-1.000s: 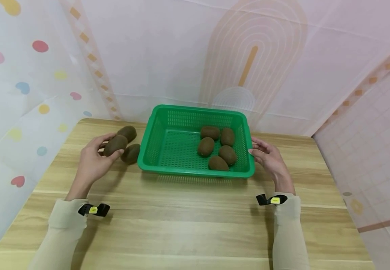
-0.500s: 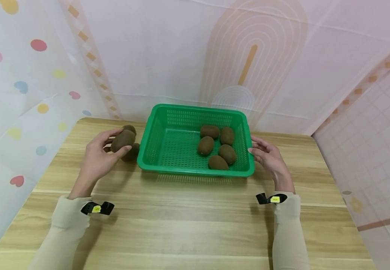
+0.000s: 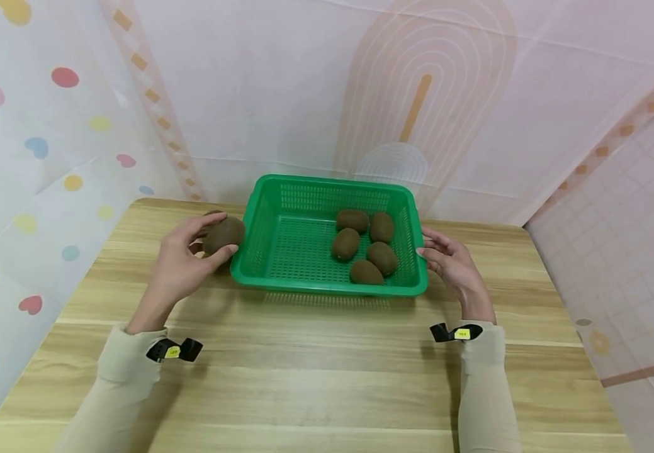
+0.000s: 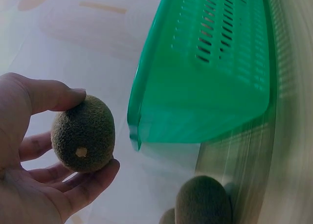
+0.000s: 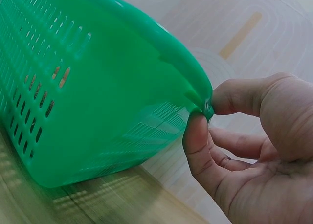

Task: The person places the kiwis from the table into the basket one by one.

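Observation:
Between thumb and fingers, my left hand (image 3: 187, 261) holds a brown fuzzy kiwi (image 3: 225, 234) beside the left rim of a green plastic basket (image 3: 327, 290). In the left wrist view this kiwi (image 4: 84, 133) is raised above the table, apart from the basket (image 4: 195, 101). Two more kiwis lie below; the nearer kiwi (image 4: 203, 202) shows there, while the head view mostly hides them. My right hand (image 3: 452, 267) pinches the basket's right rim; thumb and index finger (image 5: 198, 141) meet on it in the right wrist view. Several kiwis (image 3: 346, 244) lie in the basket's right half.
The basket stands on a wood-grain table (image 3: 315, 371) near its back edge. A patterned cloth wall (image 3: 281, 94) rises right behind it, with more cloth at left and right. Each wrist wears a black strap camera (image 3: 174, 350).
My left hand has carried the kiwi rightward, from over the loose kiwis to the basket's left rim. The right hand and the basket have stayed in place.

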The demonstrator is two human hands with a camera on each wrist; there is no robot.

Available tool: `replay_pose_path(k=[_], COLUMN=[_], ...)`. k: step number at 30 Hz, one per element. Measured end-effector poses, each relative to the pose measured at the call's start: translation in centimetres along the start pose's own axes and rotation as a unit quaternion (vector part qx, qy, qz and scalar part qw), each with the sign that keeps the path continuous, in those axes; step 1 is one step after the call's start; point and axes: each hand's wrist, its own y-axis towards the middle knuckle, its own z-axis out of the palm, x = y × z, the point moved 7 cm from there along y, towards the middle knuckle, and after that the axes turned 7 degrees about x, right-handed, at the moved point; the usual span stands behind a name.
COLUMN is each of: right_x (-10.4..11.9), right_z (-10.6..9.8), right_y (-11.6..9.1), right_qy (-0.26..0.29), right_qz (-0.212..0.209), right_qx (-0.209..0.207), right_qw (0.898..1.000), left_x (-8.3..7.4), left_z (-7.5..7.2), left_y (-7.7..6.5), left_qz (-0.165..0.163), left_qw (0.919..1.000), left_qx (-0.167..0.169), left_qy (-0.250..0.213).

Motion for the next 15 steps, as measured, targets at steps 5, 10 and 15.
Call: replay_pose_path(k=[5, 10, 15], right_x=[-0.1, -0.1, -0.1], right_z=[0.1, 0.1, 0.0], right_y=[0.0, 0.1, 0.1], right_qy=[0.008, 0.003, 0.002], right_qz=[0.003, 0.003, 0.000], right_qx=[0.002, 0.001, 0.002], right_qw=[1.000, 1.000, 1.000], left_x=[-0.6, -1.0, -1.4], left_z=[0.9, 1.8, 2.6], left_y=[0.2, 0.5, 0.7], left_qz=[0.014, 0.036, 0.047], left_qw=[0.9998, 0.9989, 0.9981], left_qx=[0.014, 0.030, 0.039], left_qy=[0.004, 0.004, 0.001])
